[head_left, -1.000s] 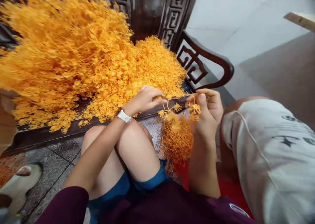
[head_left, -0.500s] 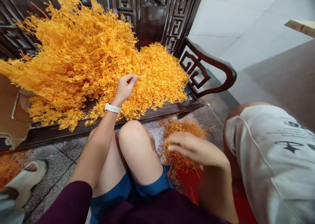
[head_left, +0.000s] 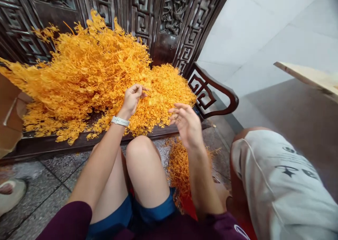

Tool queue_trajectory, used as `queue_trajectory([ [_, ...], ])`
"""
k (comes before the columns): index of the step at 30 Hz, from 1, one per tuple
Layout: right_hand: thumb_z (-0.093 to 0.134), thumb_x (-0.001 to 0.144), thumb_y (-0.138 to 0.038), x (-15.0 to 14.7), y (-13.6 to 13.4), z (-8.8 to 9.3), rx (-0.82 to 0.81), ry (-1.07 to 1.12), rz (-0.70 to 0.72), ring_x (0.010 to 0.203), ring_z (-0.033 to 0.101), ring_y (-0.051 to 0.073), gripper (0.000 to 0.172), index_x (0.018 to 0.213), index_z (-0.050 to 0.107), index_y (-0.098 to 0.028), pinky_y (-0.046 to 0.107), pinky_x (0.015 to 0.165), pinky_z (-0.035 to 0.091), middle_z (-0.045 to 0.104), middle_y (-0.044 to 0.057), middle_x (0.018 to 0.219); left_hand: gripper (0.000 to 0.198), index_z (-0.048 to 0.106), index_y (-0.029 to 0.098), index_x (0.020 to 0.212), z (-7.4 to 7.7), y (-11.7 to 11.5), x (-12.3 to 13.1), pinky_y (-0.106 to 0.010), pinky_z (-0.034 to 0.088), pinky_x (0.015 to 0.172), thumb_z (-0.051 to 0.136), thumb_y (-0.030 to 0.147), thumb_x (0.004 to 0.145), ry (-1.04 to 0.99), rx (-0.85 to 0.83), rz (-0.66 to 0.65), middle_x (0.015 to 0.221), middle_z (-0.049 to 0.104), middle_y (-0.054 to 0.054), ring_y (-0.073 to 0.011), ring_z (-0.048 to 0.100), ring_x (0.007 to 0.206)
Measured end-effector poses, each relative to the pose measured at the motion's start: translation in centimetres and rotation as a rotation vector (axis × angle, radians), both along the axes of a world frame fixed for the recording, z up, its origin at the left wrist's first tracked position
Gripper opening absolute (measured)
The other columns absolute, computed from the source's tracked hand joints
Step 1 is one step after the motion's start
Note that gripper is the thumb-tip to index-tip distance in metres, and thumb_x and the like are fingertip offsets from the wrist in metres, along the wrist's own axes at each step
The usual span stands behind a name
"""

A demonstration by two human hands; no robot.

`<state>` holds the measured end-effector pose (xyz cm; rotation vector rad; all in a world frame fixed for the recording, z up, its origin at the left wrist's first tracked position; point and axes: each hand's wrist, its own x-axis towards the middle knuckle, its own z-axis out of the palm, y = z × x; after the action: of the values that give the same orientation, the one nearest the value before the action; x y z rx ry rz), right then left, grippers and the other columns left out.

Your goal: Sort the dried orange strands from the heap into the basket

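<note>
A large heap of orange-yellow artificial flower sprigs point(head_left: 100, 74) covers the seat of a dark carved wooden bench point(head_left: 66, 143). My left hand point(head_left: 133, 97), with a white watch strap at the wrist, hovers over the front of the heap. Its thumb and fingers are closed in a pinch; whatever lies between them blends with the orange behind. My right hand point(head_left: 187, 122) is raised near the heap's right end, fingers spread and slightly curled, with nothing seen in it. Below my right forearm, a pile of thin orange stems point(head_left: 178, 162) lies on the floor.
A curved openwork armrest point(head_left: 224, 99) closes the bench's right end. At the left stands a cardboard box point(head_left: 10, 117). Another person's leg in light shorts point(head_left: 285, 176) is close on my right. A wooden board edge point(head_left: 303, 74) juts in at the right.
My right hand has risen from over the floor pile toward the flower heap, its fingers spreading. My left hand stays pinched over the heap. The view has shifted slightly.
</note>
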<state>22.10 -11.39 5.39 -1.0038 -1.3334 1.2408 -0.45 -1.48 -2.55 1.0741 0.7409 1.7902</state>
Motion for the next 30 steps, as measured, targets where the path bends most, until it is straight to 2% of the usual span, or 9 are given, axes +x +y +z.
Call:
queue_trajectory([
  [4,0.070,0.093,-0.050,-0.8,0.9,-3.0,0.167,-0.246,-0.167,0.113,0.062,0.022,0.039,0.121,0.062,-0.025,0.042,0.098,0.053,0.065,0.010,0.130,0.013,0.061,0.021,0.085,0.3,-0.3,0.4,-0.025,0.054,0.070,0.066,0.027,0.096,-0.054,-0.024,-0.079,0.091,0.071,-0.005,-0.0123,0.067,0.079],
  [7,0.070,0.093,-0.053,-1.1,2.0,-4.1,0.216,-0.318,-0.249,0.117,0.060,0.023,0.047,0.129,0.057,-0.026,0.044,0.104,0.051,0.058,0.011,0.137,0.015,0.058,0.021,0.084,0.8,-0.6,0.9,-0.024,0.050,0.065,0.065,0.026,0.097,-0.048,-0.071,-0.156,0.089,0.071,-0.004,-0.0109,0.064,0.072],
  [11,0.078,0.085,-0.057,-1.9,2.7,-4.5,-0.002,0.007,-0.231,0.113,0.067,0.025,0.067,0.137,0.043,-0.032,0.047,0.097,0.059,0.058,0.010,0.135,0.012,0.057,0.021,0.088,1.0,-0.9,1.5,-0.024,0.050,0.064,0.065,0.025,0.096,-0.088,-0.097,-0.279,0.089,0.074,-0.004,-0.0095,0.061,0.064],
  [14,0.075,0.085,-0.058,-2.4,2.8,-4.5,-0.217,0.311,-0.227,0.119,0.068,0.026,0.061,0.129,0.043,-0.030,0.049,0.101,0.059,0.056,0.011,0.139,0.014,0.057,0.021,0.091,0.9,-1.1,1.8,-0.026,0.053,0.069,0.069,0.027,0.094,-0.126,-0.057,-0.336,0.094,0.078,-0.005,-0.0107,0.066,0.068],
  [18,0.059,0.092,-0.066,-2.7,3.0,-4.1,-0.447,0.552,-0.165,0.126,0.066,0.027,0.053,0.123,0.045,-0.025,0.048,0.103,0.059,0.060,0.017,0.135,0.035,0.058,0.019,0.085,0.8,-1.4,2.5,-0.030,0.057,0.079,0.083,0.043,0.084,-0.013,-0.022,-0.438,0.095,0.080,-0.009,-0.0162,0.073,0.083],
  [20,0.054,0.093,-0.068,-2.8,3.2,-3.9,-0.433,0.594,-0.187,0.120,0.068,0.027,0.056,0.125,0.044,-0.024,0.047,0.100,0.060,0.062,0.016,0.129,0.042,0.060,0.018,0.081,0.8,-1.6,3.0,-0.031,0.057,0.079,0.090,0.048,0.075,0.096,-0.033,-0.490,0.088,0.079,-0.009,-0.0172,0.072,0.080],
  [22,0.050,0.092,-0.072,-3.0,3.6,-3.8,-0.338,0.578,-0.267,0.110,0.070,0.025,0.058,0.126,0.044,-0.026,0.046,0.092,0.061,0.061,0.013,0.124,0.043,0.065,0.017,0.078,0.8,-1.7,3.5,-0.031,0.057,0.076,0.092,0.049,0.070,0.198,-0.036,-0.518,0.082,0.077,-0.007,-0.0158,0.070,0.073],
  [26,0.041,0.090,-0.083,-2.6,4.7,-4.3,-0.136,0.341,-0.404,0.087,0.067,0.022,0.066,0.126,0.044,-0.029,0.041,0.072,0.058,0.058,0.009,0.117,0.036,0.072,0.016,0.079,0.8,-1.9,4.2,-0.029,0.054,0.070,0.089,0.048,0.075,0.325,0.009,-0.548,0.077,0.074,-0.005,-0.0144,0.067,0.070],
  [30,0.032,0.088,-0.090,-1.6,5.5,-4.8,-0.066,0.138,-0.419,0.070,0.056,0.018,0.070,0.121,0.046,-0.029,0.032,0.059,0.045,0.053,0.005,0.097,0.036,0.071,0.016,0.081,1.1,-2.2,3.9,-0.030,0.054,0.069,0.086,0.049,0.078,0.367,0.009,-0.671,0.078,0.073,-0.006,-0.0154,0.067,0.071],
])
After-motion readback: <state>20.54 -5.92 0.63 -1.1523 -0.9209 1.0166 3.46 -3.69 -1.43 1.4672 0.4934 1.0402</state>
